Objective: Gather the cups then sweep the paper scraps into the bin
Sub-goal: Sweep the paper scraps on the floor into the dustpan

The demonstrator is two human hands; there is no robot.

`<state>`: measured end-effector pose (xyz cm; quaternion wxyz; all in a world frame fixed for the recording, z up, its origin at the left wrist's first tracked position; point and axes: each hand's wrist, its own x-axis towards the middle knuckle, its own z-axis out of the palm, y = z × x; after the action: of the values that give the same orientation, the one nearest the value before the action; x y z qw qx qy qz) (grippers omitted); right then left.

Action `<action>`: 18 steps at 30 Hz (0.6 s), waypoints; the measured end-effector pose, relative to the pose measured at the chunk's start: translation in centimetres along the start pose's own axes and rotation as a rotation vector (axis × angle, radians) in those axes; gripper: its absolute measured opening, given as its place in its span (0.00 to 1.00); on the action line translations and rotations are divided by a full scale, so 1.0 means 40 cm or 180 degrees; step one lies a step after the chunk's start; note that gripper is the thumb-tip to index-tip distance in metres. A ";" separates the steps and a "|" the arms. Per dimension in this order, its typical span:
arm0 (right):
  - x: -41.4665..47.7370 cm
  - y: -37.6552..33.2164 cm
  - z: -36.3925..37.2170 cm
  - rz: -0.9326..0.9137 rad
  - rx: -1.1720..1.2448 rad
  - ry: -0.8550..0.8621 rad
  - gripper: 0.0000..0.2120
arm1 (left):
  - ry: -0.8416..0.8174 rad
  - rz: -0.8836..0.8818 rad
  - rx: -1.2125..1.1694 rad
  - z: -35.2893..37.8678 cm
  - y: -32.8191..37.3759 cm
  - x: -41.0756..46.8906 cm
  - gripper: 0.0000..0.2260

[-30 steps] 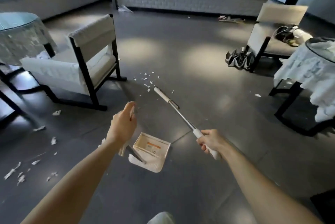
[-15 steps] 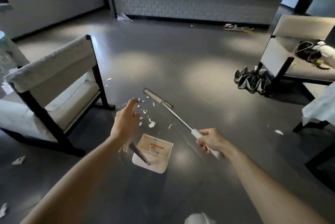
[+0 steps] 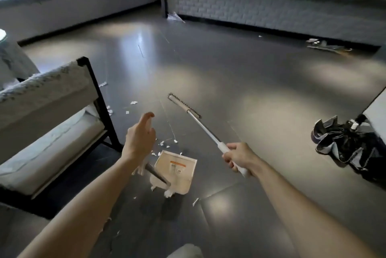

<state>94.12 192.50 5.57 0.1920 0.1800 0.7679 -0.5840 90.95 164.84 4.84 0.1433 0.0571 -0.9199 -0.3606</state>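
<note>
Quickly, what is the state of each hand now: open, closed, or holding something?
Left hand: closed on the dustpan handle, index finger raised.
Right hand: closed around the broom handle.

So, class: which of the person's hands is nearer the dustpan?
Left. The left hand is just above the dustpan, at the top of its dark handle. The right hand is further off to the pan's right, gripping the broom.

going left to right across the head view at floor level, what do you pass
armchair → left hand → dustpan → right hand on the broom handle → folded umbrella
</note>
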 end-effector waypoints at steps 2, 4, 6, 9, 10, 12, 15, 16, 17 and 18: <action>0.143 -0.093 -0.030 0.0048 0.0060 -0.0105 0.12 | 0.0133 -0.0144 -0.0120 0.043 0.019 0.127 0.17; 0.306 -0.180 -0.052 0.0070 0.0093 -0.0199 0.12 | 0.0236 -0.0315 -0.0301 0.095 0.038 0.269 0.17; 0.480 -0.260 -0.068 0.0056 -0.0012 -0.0277 0.14 | 0.0317 -0.0350 -0.0264 0.157 0.046 0.424 0.17; 0.750 -0.378 -0.076 0.0006 -0.0169 -0.0441 0.15 | 0.0409 -0.0506 -0.0200 0.256 0.023 0.657 0.18; 0.842 -0.424 -0.076 0.0004 -0.0239 -0.0511 0.15 | 0.0446 -0.0595 -0.0216 0.284 0.011 0.736 0.18; 1.010 -0.527 -0.076 0.0005 -0.0349 -0.0640 0.15 | 0.0512 -0.0754 -0.0236 0.325 -0.009 0.893 0.18; 1.246 -0.689 -0.085 -0.0082 -0.0662 -0.0862 0.16 | 0.0639 -0.0898 -0.0172 0.364 -0.019 1.137 0.18; 1.313 -0.734 -0.083 -0.0105 -0.0765 -0.0897 0.16 | 0.0620 -0.0952 -0.0123 0.369 -0.019 1.210 0.19; 1.376 -0.781 -0.078 -0.0140 -0.0844 -0.0939 0.15 | 0.0614 -0.0999 -0.0072 0.373 -0.019 1.281 0.19; 1.437 -0.832 -0.070 -0.0178 -0.0909 -0.1002 0.15 | 0.0635 -0.1020 -0.0008 0.378 -0.025 1.351 0.19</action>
<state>27.70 189.81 4.75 0.3168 0.0362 0.8081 -0.4952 34.87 162.62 5.63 0.1747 0.2381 -0.8798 -0.3725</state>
